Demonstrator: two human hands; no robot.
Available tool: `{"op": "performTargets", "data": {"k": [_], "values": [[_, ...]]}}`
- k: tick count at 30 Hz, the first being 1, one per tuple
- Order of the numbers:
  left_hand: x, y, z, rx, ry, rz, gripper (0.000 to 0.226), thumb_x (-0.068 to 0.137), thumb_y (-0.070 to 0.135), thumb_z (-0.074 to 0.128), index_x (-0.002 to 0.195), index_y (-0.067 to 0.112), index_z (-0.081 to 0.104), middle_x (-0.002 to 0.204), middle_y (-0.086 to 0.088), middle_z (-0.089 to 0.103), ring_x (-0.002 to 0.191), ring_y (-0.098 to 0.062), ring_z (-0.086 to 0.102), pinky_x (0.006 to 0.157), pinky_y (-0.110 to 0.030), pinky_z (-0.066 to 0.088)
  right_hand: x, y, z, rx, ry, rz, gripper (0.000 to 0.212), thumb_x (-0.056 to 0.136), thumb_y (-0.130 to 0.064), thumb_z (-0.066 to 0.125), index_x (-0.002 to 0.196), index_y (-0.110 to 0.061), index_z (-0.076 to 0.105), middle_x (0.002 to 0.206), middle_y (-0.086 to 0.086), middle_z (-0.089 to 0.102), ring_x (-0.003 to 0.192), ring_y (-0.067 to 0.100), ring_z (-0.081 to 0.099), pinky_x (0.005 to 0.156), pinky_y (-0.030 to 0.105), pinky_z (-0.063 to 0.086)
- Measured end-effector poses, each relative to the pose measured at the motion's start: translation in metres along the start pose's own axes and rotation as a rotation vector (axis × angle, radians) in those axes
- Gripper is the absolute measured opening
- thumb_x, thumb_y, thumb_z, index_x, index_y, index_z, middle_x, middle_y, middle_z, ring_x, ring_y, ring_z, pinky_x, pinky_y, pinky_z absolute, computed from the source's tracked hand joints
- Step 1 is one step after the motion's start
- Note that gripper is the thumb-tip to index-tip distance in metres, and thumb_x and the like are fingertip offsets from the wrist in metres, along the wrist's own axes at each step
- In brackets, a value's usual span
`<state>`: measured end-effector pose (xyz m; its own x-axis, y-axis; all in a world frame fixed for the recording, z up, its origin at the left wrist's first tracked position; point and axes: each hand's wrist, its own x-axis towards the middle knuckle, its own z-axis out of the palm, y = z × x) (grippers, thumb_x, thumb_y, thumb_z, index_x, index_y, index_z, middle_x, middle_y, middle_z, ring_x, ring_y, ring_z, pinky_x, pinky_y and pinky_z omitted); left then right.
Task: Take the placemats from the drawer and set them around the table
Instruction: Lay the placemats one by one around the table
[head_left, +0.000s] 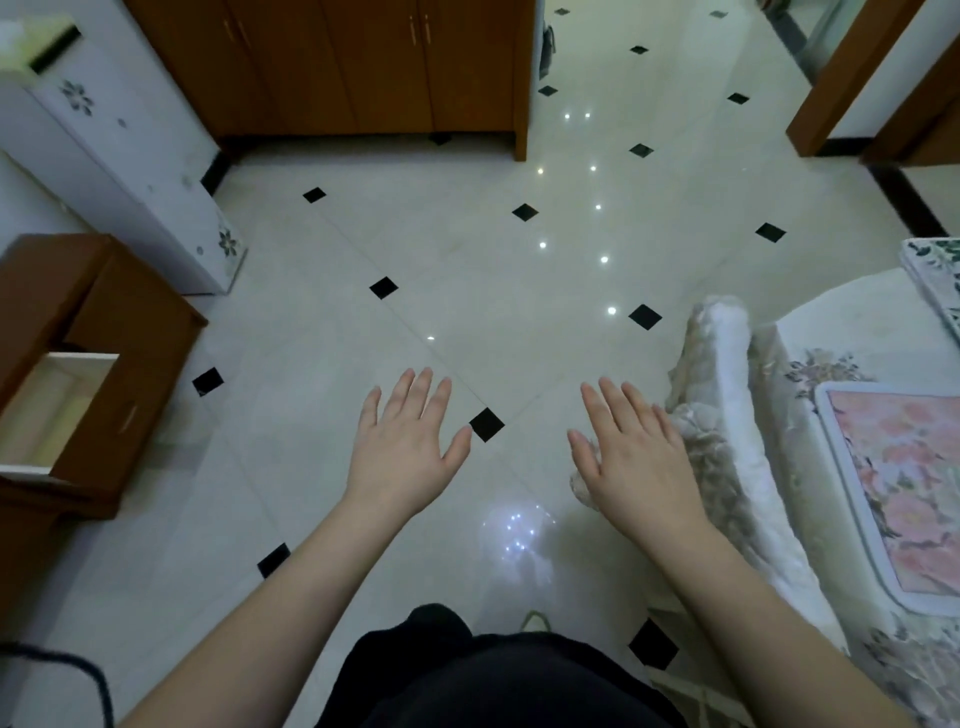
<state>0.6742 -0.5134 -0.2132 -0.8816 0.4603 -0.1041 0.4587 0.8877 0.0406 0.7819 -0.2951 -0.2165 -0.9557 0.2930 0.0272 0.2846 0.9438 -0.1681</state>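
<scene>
Left hand (402, 447): flat, fingers spread, holding nothing, above the floor (467, 270).
Right hand (636, 457): the same.
Drawer (62, 410): open, far left.
Placemat (904, 493): on the surface (810, 353), right.

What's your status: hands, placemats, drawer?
Left hand and right hand open, empty, over the floor. Pink floral placemat laid on the table at right. Drawer open at left. Nothing in the way.

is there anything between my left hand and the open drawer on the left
Nothing visible. Only bare tiled floor lies between the left hand and the open drawer. Both hands are empty; the right hand hovers beside the covered table.
</scene>
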Motion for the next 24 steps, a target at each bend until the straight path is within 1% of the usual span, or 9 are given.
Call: {"op": "performTargets", "data": {"k": [4,7,10,13,16,20,22,24], "values": [[0.063,-0.004,-0.005,-0.012,0.012,0.057,0.086,0.083,0.063,-0.003,0.158,0.025,0.018,0.166,0.001,0.013,0.153,-0.016,0.003,0.121,-0.039,-0.002,0.058,-0.007,0.004,0.005,-0.004,0.032,0.064,0.097,-0.049,0.022,0.143,-0.014,0.049,0.146,0.009,0.050,0.135,0.031,0.046,0.109,0.048,0.036],[0.112,-0.014,-0.005,-0.013,0.019,0.108,0.084,0.084,0.063,-0.002,0.158,0.027,0.018,0.166,0.001,0.013,0.154,-0.017,0.003,0.122,-0.041,0.001,0.107,-0.014,0.010,-0.012,0.000,0.011,0.062,0.097,-0.049,0.023,0.143,-0.015,0.049,0.146,0.009,0.050,0.136,0.030,0.045,0.109,0.047,0.035],[0.163,-0.033,-0.005,-0.030,0.029,0.130,0.082,0.086,0.063,0.001,0.157,0.028,0.022,0.166,0.002,0.016,0.153,-0.018,0.006,0.122,-0.042,0.003,0.159,-0.020,0.017,-0.019,0.004,0.038,0.063,0.097,-0.049,0.022,0.144,-0.015,0.048,0.148,0.008,0.048,0.138,0.029,0.043,0.110,0.047,0.034],[0.211,-0.052,-0.011,-0.040,0.029,0.163,0.081,0.087,0.063,0.004,0.157,0.027,0.024,0.165,0.002,0.016,0.153,-0.018,0.007,0.121,-0.040,0.001,0.208,-0.030,0.021,-0.021,-0.020,0.076,0.066,0.096,-0.050,0.018,0.146,-0.017,0.044,0.151,0.007,0.045,0.141,0.028,0.039,0.113,0.046,0.029],[0.259,-0.068,-0.020,-0.020,0.029,0.229,0.078,0.090,0.062,0.008,0.156,0.026,0.026,0.165,0.001,0.020,0.153,-0.018,0.011,0.119,-0.039,0.000,0.245,-0.036,0.024,-0.066,-0.042,0.102,0.063,0.096,-0.050,0.021,0.145,-0.019,0.046,0.150,0.004,0.046,0.139,0.027,0.042,0.112,0.040,0.021],[0.322,-0.070,-0.028,-0.004,0.019,0.314,0.080,0.089,0.063,0.004,0.157,0.026,0.023,0.165,0.002,0.018,0.153,-0.018,0.008,0.119,-0.038,-0.004,0.281,-0.031,0.021,-0.083,-0.032,0.174,0.059,0.095,-0.048,0.029,0.139,-0.018,0.055,0.142,0.005,0.055,0.132,0.028,0.051,0.108,0.041,0.028],[0.352,-0.058,-0.031,-0.015,0.010,0.359,0.081,0.088,0.063,0.001,0.158,0.027,0.018,0.166,0.003,0.013,0.153,-0.017,0.004,0.120,-0.037,-0.005,0.298,-0.020,0.019,-0.082,-0.011,0.212,0.057,0.095,-0.046,0.031,0.137,-0.017,0.056,0.140,0.006,0.057,0.130,0.029,0.053,0.106,0.040,0.026],[0.379,-0.042,-0.032,-0.035,-0.009,0.402,0.083,0.085,0.064,-0.003,0.158,0.027,0.014,0.167,0.003,0.008,0.153,-0.016,0.000,0.120,-0.036,-0.007,0.316,-0.005,0.019,-0.077,-0.019,0.240,0.057,0.094,-0.046,0.031,0.136,-0.016,0.057,0.139,0.006,0.057,0.129,0.029,0.053,0.107,0.043,0.030]]}}
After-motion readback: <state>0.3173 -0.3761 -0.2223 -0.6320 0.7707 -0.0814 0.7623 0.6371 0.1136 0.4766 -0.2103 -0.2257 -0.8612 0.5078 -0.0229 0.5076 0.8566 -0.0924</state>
